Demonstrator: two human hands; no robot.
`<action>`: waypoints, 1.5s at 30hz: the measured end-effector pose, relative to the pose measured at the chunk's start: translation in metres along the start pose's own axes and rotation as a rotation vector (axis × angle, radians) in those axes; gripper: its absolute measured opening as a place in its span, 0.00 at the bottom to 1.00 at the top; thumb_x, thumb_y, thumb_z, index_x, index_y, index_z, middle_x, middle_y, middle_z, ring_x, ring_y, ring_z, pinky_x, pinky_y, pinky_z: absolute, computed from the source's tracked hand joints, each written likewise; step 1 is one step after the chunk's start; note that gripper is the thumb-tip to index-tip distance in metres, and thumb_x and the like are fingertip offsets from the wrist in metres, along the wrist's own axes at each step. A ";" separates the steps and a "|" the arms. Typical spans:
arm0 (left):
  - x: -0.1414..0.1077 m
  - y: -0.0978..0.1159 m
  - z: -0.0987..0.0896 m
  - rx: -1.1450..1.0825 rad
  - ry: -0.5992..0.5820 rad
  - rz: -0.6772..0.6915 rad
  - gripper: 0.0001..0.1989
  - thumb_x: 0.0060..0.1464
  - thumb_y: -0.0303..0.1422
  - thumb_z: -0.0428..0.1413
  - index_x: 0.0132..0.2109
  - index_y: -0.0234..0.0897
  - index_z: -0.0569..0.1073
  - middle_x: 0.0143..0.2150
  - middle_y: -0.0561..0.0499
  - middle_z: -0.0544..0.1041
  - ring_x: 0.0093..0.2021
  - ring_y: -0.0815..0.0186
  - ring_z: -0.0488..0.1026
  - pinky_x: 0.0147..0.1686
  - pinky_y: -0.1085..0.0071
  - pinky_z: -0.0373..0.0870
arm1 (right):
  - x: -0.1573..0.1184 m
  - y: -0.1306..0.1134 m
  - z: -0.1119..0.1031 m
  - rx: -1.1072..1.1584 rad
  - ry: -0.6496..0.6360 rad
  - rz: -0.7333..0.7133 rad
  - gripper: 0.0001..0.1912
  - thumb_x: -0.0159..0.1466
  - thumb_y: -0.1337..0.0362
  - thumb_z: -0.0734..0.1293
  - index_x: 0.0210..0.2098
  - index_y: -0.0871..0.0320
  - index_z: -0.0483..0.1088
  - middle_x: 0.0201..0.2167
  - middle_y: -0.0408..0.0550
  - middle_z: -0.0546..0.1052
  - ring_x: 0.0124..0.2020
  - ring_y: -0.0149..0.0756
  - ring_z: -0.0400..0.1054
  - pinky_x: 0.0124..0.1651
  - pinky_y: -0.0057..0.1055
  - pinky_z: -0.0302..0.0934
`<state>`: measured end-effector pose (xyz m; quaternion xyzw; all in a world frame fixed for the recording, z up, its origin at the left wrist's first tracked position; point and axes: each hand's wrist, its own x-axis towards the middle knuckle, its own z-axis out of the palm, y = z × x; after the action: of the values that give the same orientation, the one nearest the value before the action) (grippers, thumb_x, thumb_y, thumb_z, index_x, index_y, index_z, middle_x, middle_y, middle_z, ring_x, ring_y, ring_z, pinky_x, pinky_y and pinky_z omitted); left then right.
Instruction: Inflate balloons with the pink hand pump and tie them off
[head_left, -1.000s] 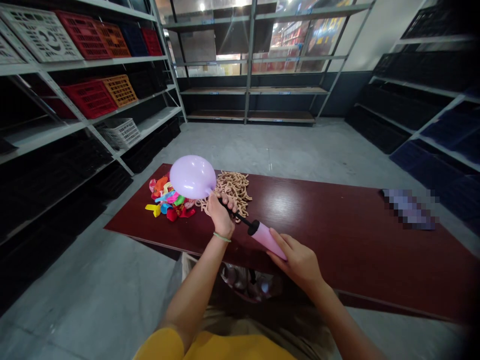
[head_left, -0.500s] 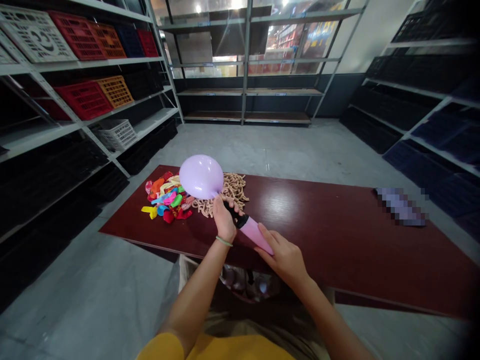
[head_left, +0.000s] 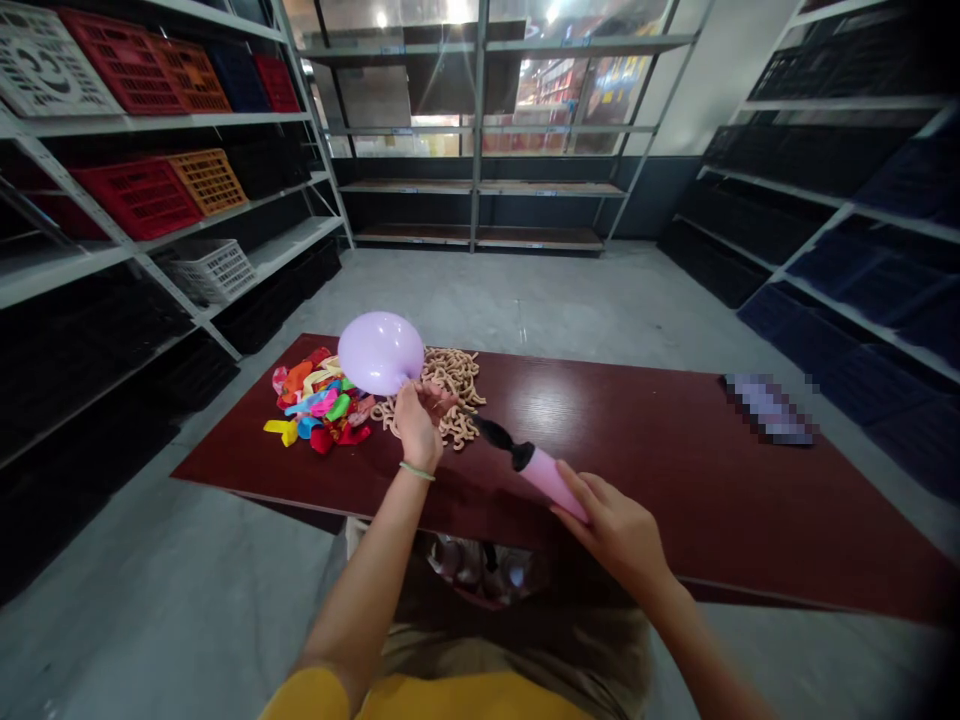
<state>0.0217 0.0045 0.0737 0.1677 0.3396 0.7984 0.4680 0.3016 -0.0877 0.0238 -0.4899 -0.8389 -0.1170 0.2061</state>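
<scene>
An inflated lilac balloon (head_left: 381, 352) is pinched at its neck by my left hand (head_left: 420, 418), above the left part of the dark red table (head_left: 637, 480). My right hand (head_left: 611, 515) wraps round the pink barrel of a balloon pump (head_left: 551, 480). The pump's black nozzle points up and left, apart from the balloon. Behind my left hand lies a heap of tan, curled, rope-like pieces (head_left: 456, 375). Left of it is a pile of uninflated balloons (head_left: 319, 400) in several colours, partly behind the lilac one.
A blurred-out flat item (head_left: 769, 408) lies at the table's right end. Shelving with red, orange and white crates (head_left: 214, 270) stands on the left; dark crates (head_left: 787, 200) fill racks on the right. Beneath the table's front edge, something shiny (head_left: 487, 570) shows near my lap.
The pump nozzle has come away from the balloon's neck. My right hand has moved right and slightly down with the pump, while my left hand keeps the balloon. The view has shifted slightly.
</scene>
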 end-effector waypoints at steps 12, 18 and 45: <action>-0.010 -0.021 -0.028 0.378 -0.445 -0.192 0.17 0.59 0.47 0.53 0.33 0.38 0.62 0.25 0.55 0.72 0.24 0.69 0.71 0.30 0.69 0.74 | 0.020 0.064 0.007 -0.353 -0.175 0.240 0.30 0.69 0.56 0.61 0.68 0.51 0.55 0.43 0.51 0.76 0.36 0.39 0.69 0.31 0.33 0.51; -0.017 -0.044 -0.044 0.603 -0.590 -0.235 0.23 0.57 0.54 0.51 0.33 0.37 0.63 0.26 0.53 0.72 0.24 0.68 0.72 0.28 0.69 0.73 | 0.024 0.065 0.014 -0.278 -0.129 0.215 0.31 0.68 0.49 0.61 0.66 0.55 0.59 0.48 0.56 0.76 0.43 0.45 0.69 0.43 0.38 0.53; -0.023 -0.046 -0.048 0.635 -0.661 -0.257 0.20 0.61 0.50 0.48 0.32 0.38 0.63 0.24 0.55 0.71 0.22 0.69 0.69 0.28 0.69 0.69 | 0.066 0.028 0.007 -0.098 0.044 0.072 0.24 0.69 0.56 0.61 0.63 0.54 0.64 0.57 0.56 0.71 0.58 0.49 0.62 0.58 0.44 0.55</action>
<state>0.0344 -0.0190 0.0083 0.5042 0.4179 0.4945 0.5715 0.2963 -0.0202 0.0479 -0.5268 -0.8091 -0.1614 0.2044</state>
